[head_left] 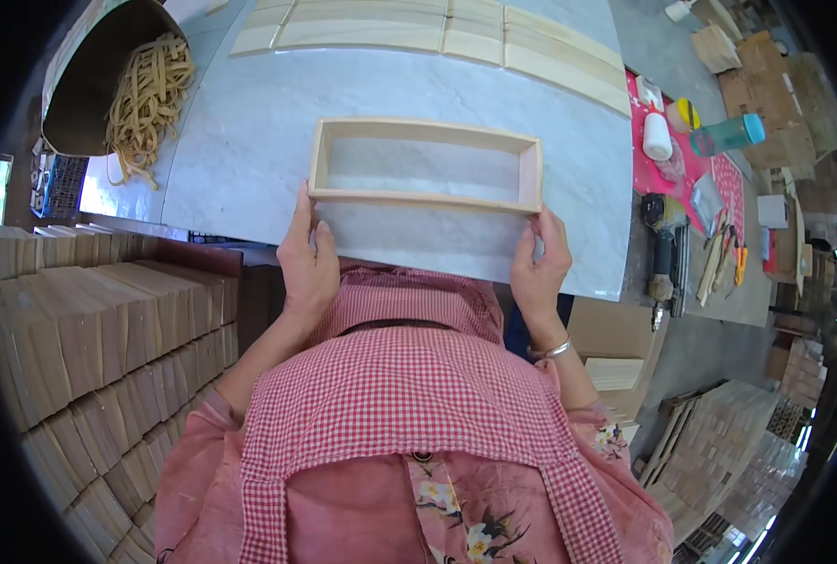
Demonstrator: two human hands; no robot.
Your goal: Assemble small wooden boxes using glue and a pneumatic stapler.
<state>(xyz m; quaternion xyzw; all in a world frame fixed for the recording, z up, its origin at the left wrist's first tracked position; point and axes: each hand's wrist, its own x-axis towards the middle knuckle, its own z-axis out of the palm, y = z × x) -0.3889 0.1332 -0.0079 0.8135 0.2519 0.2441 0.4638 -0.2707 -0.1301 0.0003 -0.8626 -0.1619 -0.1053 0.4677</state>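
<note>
Workshop space spreads around one pale marbled surface (249, 122), with stacked wooden blocks (99, 329), too many to count, at nine o'clock. One wide bucket (75, 103) with a heap of tan strips (150, 94) sits at ten, pale boards (371, 23) cross twelve, and one red sheet (637, 113) shows at two. One four-sided wooden frame (428, 200) is over the surface towards twelve, held by two partly curled hands: the left hand (307, 263) at its eight o'clock corner, the right hand (543, 263) at its four. Bare surface separates frame and boards; the near edge runs just below the frame.
</note>
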